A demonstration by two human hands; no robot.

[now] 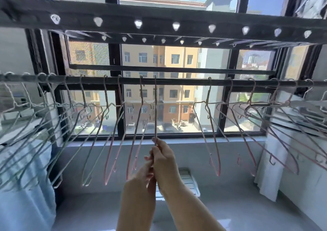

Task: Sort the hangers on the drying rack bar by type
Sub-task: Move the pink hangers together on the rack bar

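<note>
One hanger point(155, 107), bottom end in fingers point(160, 150)

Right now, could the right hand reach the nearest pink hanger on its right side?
Probably yes, after letting go: the right hand grips the middle hanger together with the left hand, and nothing hangs between it and that pink hanger.

Free stretch on the drying rack bar point(182, 81), both ends crowded

It is bare between the edge-on hanger point(155, 107) and the next pink hanger point(213, 133) on its right; a hand can pass there. At left the green hangers point(58, 124) overlap closely; at far right pink hangers point(276, 121) tangle.
</note>
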